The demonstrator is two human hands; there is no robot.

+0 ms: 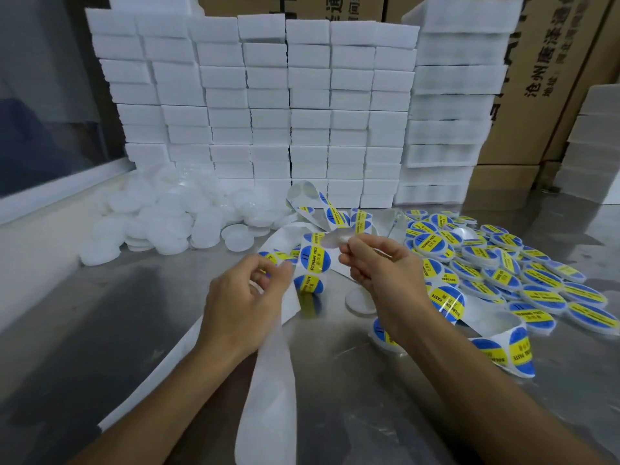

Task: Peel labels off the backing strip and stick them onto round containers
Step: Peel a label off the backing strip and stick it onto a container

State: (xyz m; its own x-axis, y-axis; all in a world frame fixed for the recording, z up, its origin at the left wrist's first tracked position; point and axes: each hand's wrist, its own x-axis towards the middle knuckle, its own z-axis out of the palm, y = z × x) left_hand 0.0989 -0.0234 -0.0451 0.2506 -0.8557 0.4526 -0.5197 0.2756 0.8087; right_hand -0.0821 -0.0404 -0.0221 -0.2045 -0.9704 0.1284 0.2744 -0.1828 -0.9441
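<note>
A: Looking at the hands first — what's each one got?

B: Left hand (250, 297) has its fingers curled round the backing strip (303, 263), thumb pinching near the blue/yellow labels (314, 260) w/ "SOLDERING PASTE" printed on them. Right hand (375, 266) is pinching a thin round piece (337, 237) at its fingertips, raised just above the strip. It looks pale and see-through; can't tell if it's a label seen from behind or a lid.

A: Strip itself?

B: Runs from behind the hands, loops up near the foam blocks (268, 105), passes between the hands, then the bare white part trails down toward the bottom edge. Another stretch w/ labels curls under the right forearm at right.

A: Containers?

B: Unlabelled white round containers (161, 226) heaped at left-centre, against the foam wall. Labelled containers (503, 270) spread in a pile at right, lying flat, many overlapping. One plain white disc (359, 302) sits on the table (134, 330) just below the right hand.

A: Backdrop?

B: White foam blocks stacked in cols across the back, taller stack at right. Cardboard boxes (553, 78) w/ printed characters behind and to the right. Table's shiny metal.
</note>
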